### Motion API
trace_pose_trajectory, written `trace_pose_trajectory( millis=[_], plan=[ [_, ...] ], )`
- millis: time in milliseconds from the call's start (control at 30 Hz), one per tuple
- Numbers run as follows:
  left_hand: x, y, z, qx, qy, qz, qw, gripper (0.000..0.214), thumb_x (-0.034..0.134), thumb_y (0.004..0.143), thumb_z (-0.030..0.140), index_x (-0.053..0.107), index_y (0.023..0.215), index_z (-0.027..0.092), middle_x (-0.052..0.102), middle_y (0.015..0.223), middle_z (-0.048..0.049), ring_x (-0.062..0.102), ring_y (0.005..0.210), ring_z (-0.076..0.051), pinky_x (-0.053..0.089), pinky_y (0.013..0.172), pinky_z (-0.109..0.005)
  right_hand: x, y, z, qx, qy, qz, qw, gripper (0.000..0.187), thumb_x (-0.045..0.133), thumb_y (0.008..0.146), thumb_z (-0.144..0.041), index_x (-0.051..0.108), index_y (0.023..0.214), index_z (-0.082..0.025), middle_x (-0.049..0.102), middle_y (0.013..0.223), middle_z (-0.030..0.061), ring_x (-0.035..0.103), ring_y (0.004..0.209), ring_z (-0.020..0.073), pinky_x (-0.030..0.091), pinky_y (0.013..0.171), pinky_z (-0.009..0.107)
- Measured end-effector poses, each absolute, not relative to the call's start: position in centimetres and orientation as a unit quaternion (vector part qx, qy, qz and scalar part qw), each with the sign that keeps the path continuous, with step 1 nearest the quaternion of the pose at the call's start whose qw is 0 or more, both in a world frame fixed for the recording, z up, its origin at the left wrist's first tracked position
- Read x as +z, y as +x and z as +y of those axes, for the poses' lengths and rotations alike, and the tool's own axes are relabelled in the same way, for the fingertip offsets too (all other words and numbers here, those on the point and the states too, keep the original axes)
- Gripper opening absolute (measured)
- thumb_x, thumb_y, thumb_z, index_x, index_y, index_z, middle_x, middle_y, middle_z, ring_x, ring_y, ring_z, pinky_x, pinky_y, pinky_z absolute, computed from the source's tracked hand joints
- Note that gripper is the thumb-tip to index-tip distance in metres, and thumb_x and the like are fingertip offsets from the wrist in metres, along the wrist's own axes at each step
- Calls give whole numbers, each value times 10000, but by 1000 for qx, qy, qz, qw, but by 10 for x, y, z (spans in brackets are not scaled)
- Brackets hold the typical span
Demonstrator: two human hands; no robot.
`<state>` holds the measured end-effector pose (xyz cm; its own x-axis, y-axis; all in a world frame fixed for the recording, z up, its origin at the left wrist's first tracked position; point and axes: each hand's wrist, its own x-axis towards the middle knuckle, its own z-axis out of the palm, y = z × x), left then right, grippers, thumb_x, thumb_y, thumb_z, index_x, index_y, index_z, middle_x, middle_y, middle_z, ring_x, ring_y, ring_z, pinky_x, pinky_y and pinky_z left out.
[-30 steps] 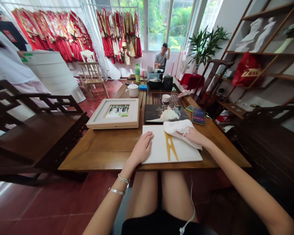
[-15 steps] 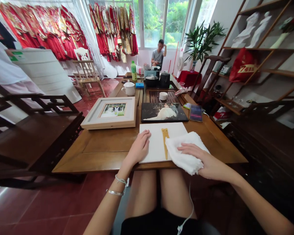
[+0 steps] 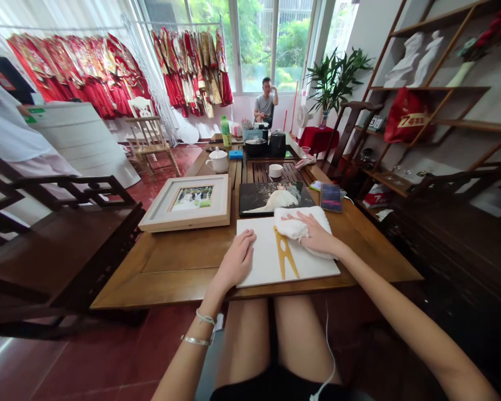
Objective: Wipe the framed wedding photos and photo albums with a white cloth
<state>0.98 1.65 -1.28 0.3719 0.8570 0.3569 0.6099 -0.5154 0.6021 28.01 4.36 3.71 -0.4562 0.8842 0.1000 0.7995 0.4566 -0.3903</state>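
A white flat board [image 3: 271, 262] with a gold stand piece [image 3: 283, 253] lies on the wooden table [image 3: 179, 262] right in front of me. My left hand [image 3: 236, 262] rests flat on the board's left edge, fingers together and stretched out. My right hand [image 3: 315, 234] presses a white cloth [image 3: 292, 223] onto the board's far right corner, fingers bent over the cloth.
Beyond the board lie a dark photo print [image 3: 271, 197], a framed photo [image 3: 187, 201] and a phone [image 3: 330, 197]. Tea things [image 3: 267, 146] stand further back. A dark wooden chair [image 3: 54, 234] is at the left, shelves [image 3: 434, 117] at the right. A person [image 3: 265, 103] sits by the window.
My right hand has swept the cloth from the board's near right corner up to its far right corner. The left hand has stayed on the board's left edge.
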Motion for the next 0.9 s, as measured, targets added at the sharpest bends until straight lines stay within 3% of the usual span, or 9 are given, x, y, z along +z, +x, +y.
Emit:
trace_pose_trajectory(
  millis=[133,333,500,633,733,900],
  plan=[
    [-12,10,16,324,805,459,190,366,353,947,203,518,1269,148,463,1428,-150,361,1389,-240,251,1173,-522,39,258,-1,108,-438,-882,134,837,490,664,-112,333,1468,-285,289,1551,32,147,1439,336,93,1123,635],
    [-12,10,15,320,808,458,187,384,337,932,163,511,1274,140,459,1434,-154,354,1393,-242,245,1171,-535,50,252,-55,109,-312,-942,62,989,519,554,-75,274,1489,-283,176,1587,28,2,1452,338,4,1127,618],
    [-12,10,15,317,806,462,192,374,345,939,184,519,1268,145,464,1430,-150,354,1393,-241,242,1173,-529,44,263,-25,139,-331,-929,92,821,547,710,-141,287,1485,-219,269,1555,87,135,1449,287,63,1141,591],
    [-11,11,15,325,802,462,193,368,357,943,206,526,1265,149,468,1428,-150,365,1388,-244,248,1169,-532,34,276,24,146,-394,-894,153,703,606,753,-195,410,1425,-131,215,1560,171,137,1448,300,144,1159,519],
    [-12,10,15,333,801,459,192,361,362,944,214,535,1257,165,476,1423,-142,376,1382,-242,255,1166,-534,30,282,51,177,-451,-852,199,686,619,741,-180,445,1405,-169,282,1543,140,171,1442,290,176,1168,483],
    [-15,10,16,332,801,459,195,364,363,943,214,531,1262,165,474,1424,-142,372,1385,-240,257,1167,-525,26,278,47,191,-487,-820,232,693,555,816,-251,327,1467,-178,312,1531,133,206,1435,270,165,1172,511]
  ],
)
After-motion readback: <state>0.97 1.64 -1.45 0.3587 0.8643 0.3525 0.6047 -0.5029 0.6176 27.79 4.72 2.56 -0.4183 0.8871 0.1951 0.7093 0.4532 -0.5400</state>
